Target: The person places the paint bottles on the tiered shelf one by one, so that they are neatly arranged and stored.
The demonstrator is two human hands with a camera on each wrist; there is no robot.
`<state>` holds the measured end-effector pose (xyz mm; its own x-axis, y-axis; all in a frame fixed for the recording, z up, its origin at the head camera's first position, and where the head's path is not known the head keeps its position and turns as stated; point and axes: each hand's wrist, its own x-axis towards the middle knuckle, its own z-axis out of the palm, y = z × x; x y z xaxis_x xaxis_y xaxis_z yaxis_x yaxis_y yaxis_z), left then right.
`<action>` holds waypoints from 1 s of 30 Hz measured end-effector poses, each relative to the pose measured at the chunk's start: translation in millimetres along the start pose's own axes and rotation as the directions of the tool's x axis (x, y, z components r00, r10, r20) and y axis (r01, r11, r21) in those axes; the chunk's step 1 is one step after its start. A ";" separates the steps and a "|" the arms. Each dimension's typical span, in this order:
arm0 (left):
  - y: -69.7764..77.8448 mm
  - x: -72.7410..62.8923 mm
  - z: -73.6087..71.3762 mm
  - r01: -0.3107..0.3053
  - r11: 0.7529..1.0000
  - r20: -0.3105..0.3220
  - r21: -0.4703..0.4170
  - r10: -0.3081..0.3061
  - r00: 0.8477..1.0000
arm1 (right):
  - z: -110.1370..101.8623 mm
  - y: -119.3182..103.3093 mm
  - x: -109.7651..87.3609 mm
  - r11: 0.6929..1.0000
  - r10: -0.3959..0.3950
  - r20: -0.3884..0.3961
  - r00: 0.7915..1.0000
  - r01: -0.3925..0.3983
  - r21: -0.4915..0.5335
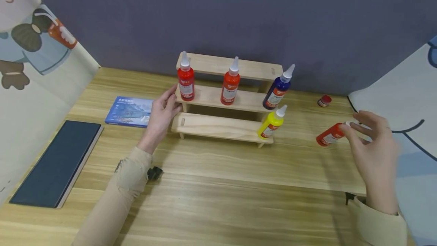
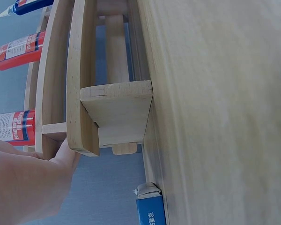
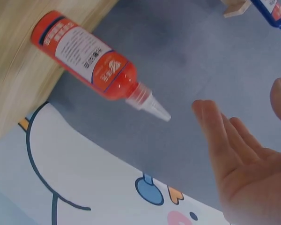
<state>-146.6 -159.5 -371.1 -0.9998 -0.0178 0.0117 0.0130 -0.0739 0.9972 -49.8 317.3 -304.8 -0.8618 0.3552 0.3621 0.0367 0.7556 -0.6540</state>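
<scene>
My left hand (image 1: 162, 111) holds the left end of a three-tier wooden shelf (image 1: 222, 124); some of its fingers are hidden behind the wood in the left wrist view. On the shelf's middle tier stand a red paint bottle (image 1: 186, 82), another red paint bottle (image 1: 230, 88) and a dark blue paint bottle (image 1: 277, 92). A yellow paint bottle (image 1: 271, 125) stands at the right end of the lowest tier. My right hand (image 1: 375, 151) is beside a separate red paint bottle (image 3: 86, 56) standing on the table. Its fingers are apart from the nozzle in the right wrist view.
A small red-lidded jar (image 1: 324, 101) sits at the back right of the table (image 1: 218, 200). A blue box (image 1: 129, 111) and a dark flat panel (image 1: 58, 162) lie on the left. The grey wall (image 1: 222, 14) rises behind the shelf, with printed panels at both sides.
</scene>
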 end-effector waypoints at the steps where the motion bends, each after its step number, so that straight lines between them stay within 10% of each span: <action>1: 0.0 -0.1 -0.1 0.001 1.000 0.000 -0.002 -0.001 1.000 | -1.1 0.7 -0.1 1.000 0.001 -0.012 1.000 -0.001 -0.011; 18: 0.3 -0.3 0.0 0.003 1.000 0.002 0.001 -0.003 1.000 | -9.1 15.4 1.3 0.987 0.055 -0.078 0.995 -0.066 -0.147; 30: 0.3 0.3 0.5 0.010 1.000 -0.004 -0.010 -0.011 1.000 | -4.3 32.1 16.4 0.971 0.216 0.051 0.975 -0.209 -0.116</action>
<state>-146.9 -159.0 -370.8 -0.9998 -0.0213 0.0009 0.0027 -0.0837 0.9965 -60.6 349.8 -317.0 -0.8581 0.4817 0.1777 0.2745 0.7229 -0.6341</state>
